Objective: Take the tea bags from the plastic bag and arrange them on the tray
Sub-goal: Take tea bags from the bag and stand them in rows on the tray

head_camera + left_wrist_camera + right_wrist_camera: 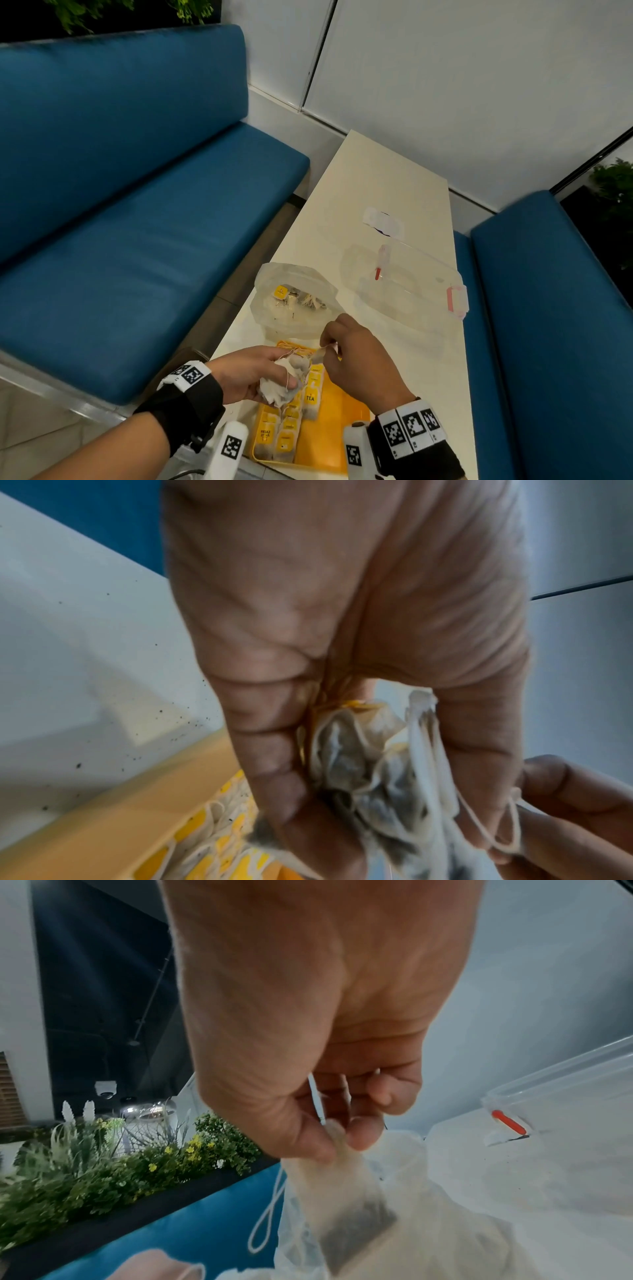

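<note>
My left hand (255, 371) grips a clump of white tea bags (286, 378) with tangled strings above the yellow tray (337, 421); in the left wrist view the clump (363, 761) fills the curled fingers. My right hand (346, 349) pinches the top of one tea bag (346, 1191) between thumb and fingertips, its string (270, 1215) hanging in a loop. Several tea bags with yellow tags (291, 421) lie in rows on the tray's left half. The clear plastic bag (294, 305) stands open behind the tray with more tea bags inside.
A clear plastic container (404, 287) with pink clips lies on the white table (376, 178) to the right of the bag. Blue benches (137, 240) flank the table on both sides. Plants (103, 1164) line a ledge beyond the left bench.
</note>
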